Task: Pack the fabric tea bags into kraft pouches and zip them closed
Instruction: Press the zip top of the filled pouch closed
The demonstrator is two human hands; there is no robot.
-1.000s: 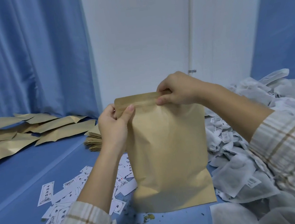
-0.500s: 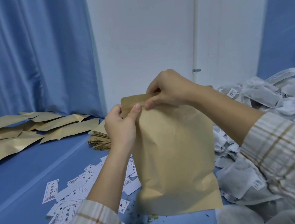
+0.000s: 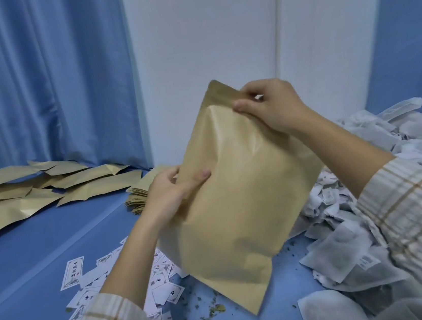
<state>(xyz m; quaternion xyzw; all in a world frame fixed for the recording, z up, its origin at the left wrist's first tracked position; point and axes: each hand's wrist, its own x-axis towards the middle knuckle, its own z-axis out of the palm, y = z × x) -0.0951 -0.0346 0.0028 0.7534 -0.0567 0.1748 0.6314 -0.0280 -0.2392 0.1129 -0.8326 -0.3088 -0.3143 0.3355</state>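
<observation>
**Now a filled kraft pouch sits tilted between two hands**

Here the kraft pouch (image 3: pixel 238 196) is held up above the blue desk (image 3: pixel 42 247), leaning so that its top edge points up and to the left while its lower corner hangs low near the scattered tea crumbs (image 3: pixel 212 311). Whether that corner touches the desk cannot be told. The pouch bulges in its middle and its top strip lies flat.

The right hand (image 3: pixel 270 107) has its grip on the pouch's top right edge: the thumb lies on the near face and the curled fingers go behind, pinching the strip. The left hand (image 3: pixel 171 194) holds the pouch's left side about halfway down, thumb pressed on the front face, the other fingers wrapped behind the edge. Both sleeves are striped in cream with tan lines.

To the right lies a heap of white fabric tea bags (image 3: pixel 348 249), some with small printed tags. Under and beside the left forearm lie loose paper labels (image 3: pixel 75 272) with dark print. Behind the left hand sits a stack of flat pouches (image 3: pixel 142 194), and further left several more pouches (image 3: pixel 22 193) lie spread on the desk before a blue curtain (image 3: pixel 42 74). A white wall panel (image 3: pixel 203 41) stands behind.
</observation>
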